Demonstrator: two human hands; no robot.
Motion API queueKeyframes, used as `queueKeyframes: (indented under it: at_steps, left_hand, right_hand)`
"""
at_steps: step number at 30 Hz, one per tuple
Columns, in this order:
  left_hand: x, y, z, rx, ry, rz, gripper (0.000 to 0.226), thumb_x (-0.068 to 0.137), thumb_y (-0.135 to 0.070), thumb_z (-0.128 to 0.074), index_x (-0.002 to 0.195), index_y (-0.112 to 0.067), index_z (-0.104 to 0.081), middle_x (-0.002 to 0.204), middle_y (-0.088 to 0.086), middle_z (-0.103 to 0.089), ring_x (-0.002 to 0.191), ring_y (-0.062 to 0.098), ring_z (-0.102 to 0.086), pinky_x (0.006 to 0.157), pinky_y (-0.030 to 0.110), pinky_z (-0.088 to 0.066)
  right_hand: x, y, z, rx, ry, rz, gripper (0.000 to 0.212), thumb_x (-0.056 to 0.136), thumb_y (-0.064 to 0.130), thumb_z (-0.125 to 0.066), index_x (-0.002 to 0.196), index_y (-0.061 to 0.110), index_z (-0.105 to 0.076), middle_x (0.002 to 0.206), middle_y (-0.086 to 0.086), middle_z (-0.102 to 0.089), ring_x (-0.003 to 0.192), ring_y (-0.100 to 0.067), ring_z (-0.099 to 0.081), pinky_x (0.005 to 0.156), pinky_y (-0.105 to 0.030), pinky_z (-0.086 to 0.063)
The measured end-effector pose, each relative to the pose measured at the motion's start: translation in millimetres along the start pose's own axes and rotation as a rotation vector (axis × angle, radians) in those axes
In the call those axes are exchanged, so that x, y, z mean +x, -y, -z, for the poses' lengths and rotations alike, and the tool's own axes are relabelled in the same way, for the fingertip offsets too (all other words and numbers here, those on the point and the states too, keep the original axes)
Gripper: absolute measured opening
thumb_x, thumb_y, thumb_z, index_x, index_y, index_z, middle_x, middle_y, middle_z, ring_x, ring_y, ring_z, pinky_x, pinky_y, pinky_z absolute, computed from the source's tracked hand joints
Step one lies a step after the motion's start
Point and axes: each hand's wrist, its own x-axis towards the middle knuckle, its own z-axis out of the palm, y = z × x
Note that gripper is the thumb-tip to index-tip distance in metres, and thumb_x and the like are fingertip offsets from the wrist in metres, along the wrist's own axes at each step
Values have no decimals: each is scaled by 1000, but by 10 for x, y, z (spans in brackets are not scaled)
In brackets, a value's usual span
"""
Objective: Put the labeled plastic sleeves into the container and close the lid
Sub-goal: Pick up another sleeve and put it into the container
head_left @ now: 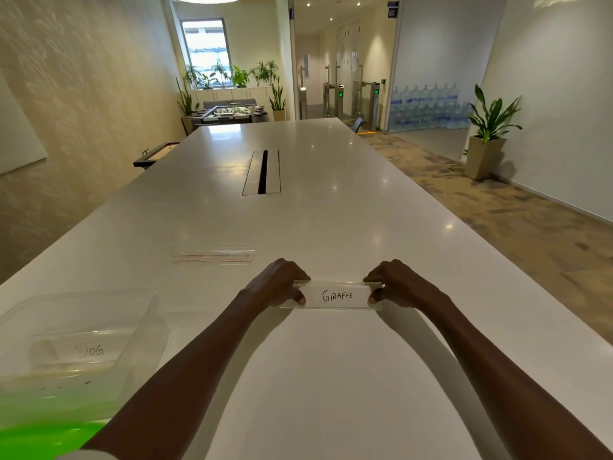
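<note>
The sleeve labeled "GIRAFEE" point(337, 295) is held just above or on the white table point(331, 200), straight ahead of the person, its long axis running left to right across the view. The left hand point(277, 283) pinches its left end, thumb on the near edge and fingers curled over the far edge; the right hand point(393, 283) pinches the right end the same way.

The clear container point(83, 340) lies to the near left, well apart from the sleeve, and already holds 1 sleeve marked "DOG" point(89, 350). The left hand is the nearer to it, so the coming move looks like a carry leftward and toward the person. A green lid point(49, 433) shows at the lower left edge, blurred. 1 more sleeve with red print point(214, 256) lies flat beyond the hands, also crosswise.
</note>
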Motion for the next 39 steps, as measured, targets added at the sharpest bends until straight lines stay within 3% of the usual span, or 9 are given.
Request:
queueKeyframes:
  at_steps: [4, 9, 20, 26, 30, 35, 39]
  left_hand:
    - [13, 12, -9, -10, -2, 12, 31, 66, -21, -78, 96, -16, -74, 89, 7, -73, 86, 27, -59, 76, 35, -50]
    - [20, 3, 9, 12, 15, 5, 27, 69, -22, -77, 95, -14, -73, 90, 9, -72, 88, 28, -59, 79, 38, -50]
    - [-203, 2, 317, 4, -26, -56, 18, 69, -20, -78, 86, -16, -73, 78, 6, -69, 78, 26, -55, 66, 28, -42]
    - [-515, 87, 808, -35, -25, -54, 36, 69, -20, -82, 105, -19, -75, 99, 1, -76, 85, 15, -66, 81, 31, -53]
    - [-824, 229, 1171, -32, -38, -34, 44, 70, -21, -82, 113, -15, -71, 110, 1, -74, 94, 15, -69, 90, 33, -54]
    - [-1317, 558, 1579, -57, -78, 38, 48, 69, -20, -83, 115, -15, -70, 112, -1, -73, 93, 7, -65, 87, 27, -53]
    - [-1752, 891, 1820, -67, -94, 97, 46, 69, -19, -83, 113, -18, -71, 108, -5, -73, 77, -14, -60, 69, 6, -45]
  right_hand:
    - [-11, 21, -12, 12, -4, -23, 32, 70, 14, -75, 102, 13, -75, 99, -10, -74, 93, -28, -64, 80, -38, -51]
    - [-42, 94, -11, -2, -27, -47, 33, 67, 11, -74, 99, 16, -76, 94, -10, -74, 88, -28, -65, 75, -35, -49]
    - [-205, 374, 164, -44, -106, -26, 31, 67, 14, -76, 97, 22, -77, 93, -5, -75, 85, -22, -66, 73, -33, -53]
    - [-289, 798, 404, -85, -137, 46, 30, 70, 17, -79, 100, 20, -77, 95, -6, -75, 89, -25, -67, 74, -32, -52]
    - [-374, 1212, 538, -146, -172, 131, 29, 73, 20, -78, 102, 20, -76, 99, -6, -75, 92, -25, -65, 79, -39, -53]
    - [-441, 1805, 625, -102, -205, 239, 32, 76, 19, -78, 107, 19, -74, 104, -7, -74, 93, -26, -66, 81, -43, -54]
    - [-419, 2308, 578, -53, -207, 322, 33, 78, 18, -78, 111, 16, -73, 109, -8, -73, 94, -25, -67, 81, -40, -57]
